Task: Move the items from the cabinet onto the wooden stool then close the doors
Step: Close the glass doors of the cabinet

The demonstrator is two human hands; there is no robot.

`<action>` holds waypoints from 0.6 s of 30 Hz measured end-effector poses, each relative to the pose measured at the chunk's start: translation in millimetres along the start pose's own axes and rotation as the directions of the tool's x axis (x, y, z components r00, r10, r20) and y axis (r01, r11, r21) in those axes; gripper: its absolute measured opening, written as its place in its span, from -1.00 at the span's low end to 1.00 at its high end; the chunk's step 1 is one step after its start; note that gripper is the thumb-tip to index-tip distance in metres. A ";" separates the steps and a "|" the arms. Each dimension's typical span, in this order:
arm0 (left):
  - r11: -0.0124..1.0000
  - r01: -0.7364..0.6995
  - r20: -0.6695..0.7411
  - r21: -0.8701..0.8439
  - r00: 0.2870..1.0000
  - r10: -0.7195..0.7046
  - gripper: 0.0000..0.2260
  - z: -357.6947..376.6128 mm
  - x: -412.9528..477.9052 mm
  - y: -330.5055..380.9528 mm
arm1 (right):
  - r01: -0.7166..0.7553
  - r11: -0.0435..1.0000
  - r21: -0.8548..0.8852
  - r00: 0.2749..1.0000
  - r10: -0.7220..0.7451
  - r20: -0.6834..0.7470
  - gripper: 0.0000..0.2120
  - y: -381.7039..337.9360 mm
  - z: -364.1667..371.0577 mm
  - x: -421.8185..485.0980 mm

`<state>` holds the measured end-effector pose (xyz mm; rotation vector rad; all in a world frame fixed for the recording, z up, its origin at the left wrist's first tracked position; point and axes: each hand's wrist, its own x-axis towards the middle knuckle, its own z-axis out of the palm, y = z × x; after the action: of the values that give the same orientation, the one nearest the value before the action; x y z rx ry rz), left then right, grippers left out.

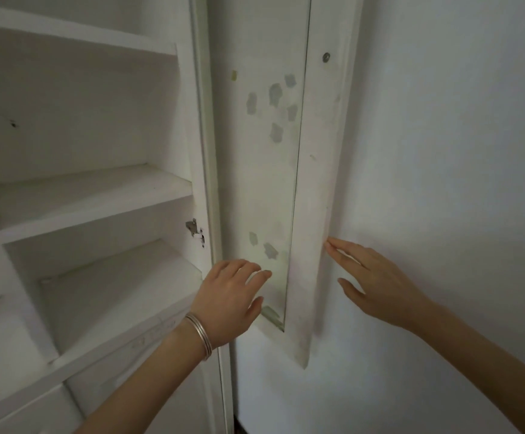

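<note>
Three shelves (92,195) of the cabinet (67,98) at the left show nothing on them, so moving the items looks done, though neither items nor stool is in view to confirm it. Beside them the left hand (233,299), bangles (200,335) on its wrist, hovers slack and holding nothing at the glass of the open door (320,183); whether it touches, I cannot tell. Farther right the right hand (377,286), fingers (336,245) straight and holding nothing, reaches the door's outer edge where it lies against the wall (442,151), so closing seems the step left.
</note>
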<state>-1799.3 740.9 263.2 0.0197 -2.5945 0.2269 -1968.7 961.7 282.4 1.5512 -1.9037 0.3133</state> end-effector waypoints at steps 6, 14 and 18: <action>1.000 0.017 -0.009 0.021 1.000 -0.017 -0.64 -13.6 -28.7 -14.3 | -0.014 1.000 -0.004 0.999 0.014 -0.036 -0.39 -22.1 0.7 2.4; 1.000 0.000 0.008 0.012 1.000 0.000 -0.64 -43.3 -78.5 -41.1 | 0.016 0.999 -0.033 0.999 -0.017 -0.042 -0.50 -92.6 -6.9 17.1; 1.000 0.015 0.004 0.019 1.000 -0.015 -0.64 -63.0 -114.7 -63.3 | 0.076 0.995 -0.070 0.996 -0.080 -0.049 -0.59 -137.2 -8.7 37.2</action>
<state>-1665.1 685.4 267.8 0.0468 -2.5958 0.2464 -1840.1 900.4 282.7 1.5531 -1.7910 0.2495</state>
